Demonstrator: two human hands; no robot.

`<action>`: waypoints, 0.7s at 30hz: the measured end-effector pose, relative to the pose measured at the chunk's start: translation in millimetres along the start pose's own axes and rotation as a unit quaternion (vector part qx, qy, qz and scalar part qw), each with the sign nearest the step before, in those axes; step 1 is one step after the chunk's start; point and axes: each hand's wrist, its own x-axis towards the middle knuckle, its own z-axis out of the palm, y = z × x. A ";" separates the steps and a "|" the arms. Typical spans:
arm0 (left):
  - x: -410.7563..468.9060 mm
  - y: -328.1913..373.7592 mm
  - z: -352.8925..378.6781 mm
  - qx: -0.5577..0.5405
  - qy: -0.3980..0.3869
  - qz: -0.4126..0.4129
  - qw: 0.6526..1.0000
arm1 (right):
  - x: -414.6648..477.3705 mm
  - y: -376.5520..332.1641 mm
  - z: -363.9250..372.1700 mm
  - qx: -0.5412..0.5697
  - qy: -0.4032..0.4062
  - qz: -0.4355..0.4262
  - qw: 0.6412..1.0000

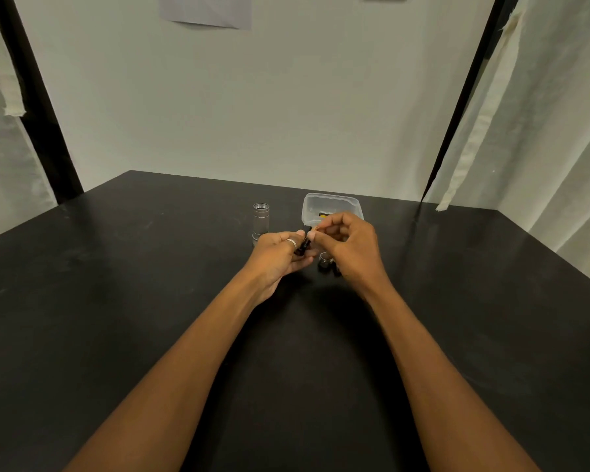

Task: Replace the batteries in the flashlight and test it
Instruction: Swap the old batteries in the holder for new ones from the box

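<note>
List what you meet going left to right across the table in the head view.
Upright silver tube → left hand → black holder it grips → small piece, likely a battery → right hand pinching it. The plastic box overlaps the right hand, so left out.

My left hand (280,257) gripped the black holder (304,247); my right hand (351,247) pinched a battery (317,228) at its top end.

I can read nothing here. The pale paper sheet (205,10) on the wall is too blurred, and the small yellow-and-black thing (323,214) in the clear plastic tub (332,199) shows no legible print.
</note>
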 end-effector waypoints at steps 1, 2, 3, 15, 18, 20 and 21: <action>0.1 -0.1 0.0 0.002 -0.004 -0.002 1.000 | 0.3 -0.9 -0.6 0.022 0.004 0.019 1.000; 0.5 -0.2 0.2 0.000 -0.003 -0.005 1.000 | 0.7 -1.9 -1.6 0.046 0.011 0.037 0.998; 0.4 0.0 0.6 -0.005 0.001 -0.006 1.000 | 1.4 -2.8 -3.2 0.069 0.023 0.053 0.996; -3.5 4.0 3.2 0.022 0.021 -0.004 1.000 | 10.6 20.1 -38.9 -0.132 0.122 0.182 0.967; -5.7 6.1 5.1 0.029 0.021 -0.002 0.999 | 8.5 19.8 -37.2 -0.222 0.074 0.174 0.957; -7.2 7.4 5.8 0.031 0.022 -0.001 0.999 | 7.4 17.4 -35.0 -0.254 0.047 0.163 0.952; -7.8 8.0 5.8 0.032 0.022 0.000 0.999 | 7.2 16.7 -34.0 -0.265 0.035 0.162 0.950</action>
